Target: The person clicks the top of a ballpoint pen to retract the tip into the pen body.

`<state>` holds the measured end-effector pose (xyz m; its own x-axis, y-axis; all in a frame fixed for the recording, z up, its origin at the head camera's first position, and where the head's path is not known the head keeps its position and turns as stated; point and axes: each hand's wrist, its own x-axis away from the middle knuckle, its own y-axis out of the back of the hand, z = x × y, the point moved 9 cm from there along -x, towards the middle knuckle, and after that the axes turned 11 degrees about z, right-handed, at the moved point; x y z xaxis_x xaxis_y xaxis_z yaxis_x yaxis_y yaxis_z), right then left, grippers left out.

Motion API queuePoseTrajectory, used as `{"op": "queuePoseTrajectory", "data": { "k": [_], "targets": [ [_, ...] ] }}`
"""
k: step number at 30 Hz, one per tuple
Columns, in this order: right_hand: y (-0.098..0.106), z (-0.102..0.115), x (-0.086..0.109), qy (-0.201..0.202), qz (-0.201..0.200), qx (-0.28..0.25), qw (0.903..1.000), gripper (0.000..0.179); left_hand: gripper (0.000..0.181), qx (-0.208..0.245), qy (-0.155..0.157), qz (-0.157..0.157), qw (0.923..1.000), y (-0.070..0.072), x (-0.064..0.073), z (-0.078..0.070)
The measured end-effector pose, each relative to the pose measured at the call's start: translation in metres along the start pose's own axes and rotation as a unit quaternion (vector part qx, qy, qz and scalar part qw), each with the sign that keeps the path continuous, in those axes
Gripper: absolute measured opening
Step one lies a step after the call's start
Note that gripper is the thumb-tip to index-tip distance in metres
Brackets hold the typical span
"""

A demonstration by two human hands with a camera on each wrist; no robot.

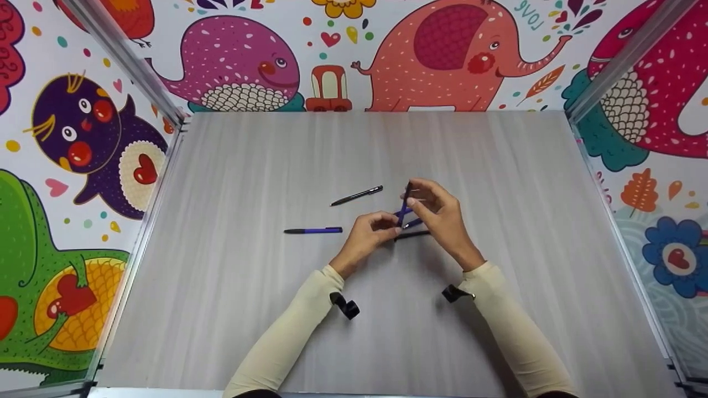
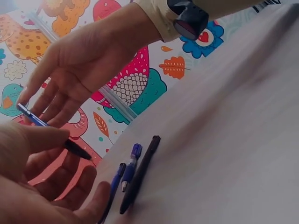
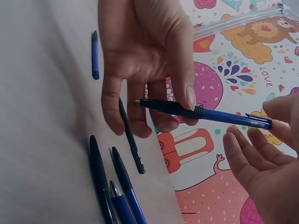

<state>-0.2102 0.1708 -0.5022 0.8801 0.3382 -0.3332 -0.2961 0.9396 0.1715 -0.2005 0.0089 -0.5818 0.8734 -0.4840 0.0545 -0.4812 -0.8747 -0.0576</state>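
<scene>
A ballpoint pen (image 3: 224, 116) with a blue barrel, dark grip and exposed metal tip is held up between both hands. My left hand (image 1: 366, 233) pinches it by the dark grip, thumb on top. At the clip and button end, my right hand (image 1: 442, 215) holds it between thumb and fingers. Below the hands three pens lie close together on the table: a black pen (image 2: 140, 175), a blue pen with a silver tip (image 2: 131, 168) and a blue pen with a dark grip (image 3: 122, 170). In the head view the right hand partly covers this group.
Left of the hands on the grey table (image 1: 232, 182) lie a black pen (image 1: 357, 196) and, nearer me, a blue pen with a dark front (image 1: 321, 230). Cartoon-printed panels (image 1: 249, 61) and metal frame bars (image 1: 124, 63) enclose the table's back and sides.
</scene>
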Motion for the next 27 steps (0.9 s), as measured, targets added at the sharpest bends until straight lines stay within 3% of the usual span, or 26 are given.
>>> {"op": "queuePoseTrajectory", "data": {
  "k": [8,16,27],
  "targets": [
    [-0.004,-0.001,0.000,-0.018,0.043,-0.022,0.9987,0.044,0.019,0.119,0.031,0.041,0.9916,-0.009,0.000,0.006],
    [-0.010,-0.001,0.002,-0.024,0.093,-0.071,0.9929,0.052,0.018,0.220,0.071,0.095,0.9683,-0.018,0.004,0.013],
    [-0.011,-0.003,0.003,-0.036,0.113,-0.121,0.9855,0.058,0.023,0.260,0.062,0.148,0.9521,-0.025,0.008,0.007]
  ]
}}
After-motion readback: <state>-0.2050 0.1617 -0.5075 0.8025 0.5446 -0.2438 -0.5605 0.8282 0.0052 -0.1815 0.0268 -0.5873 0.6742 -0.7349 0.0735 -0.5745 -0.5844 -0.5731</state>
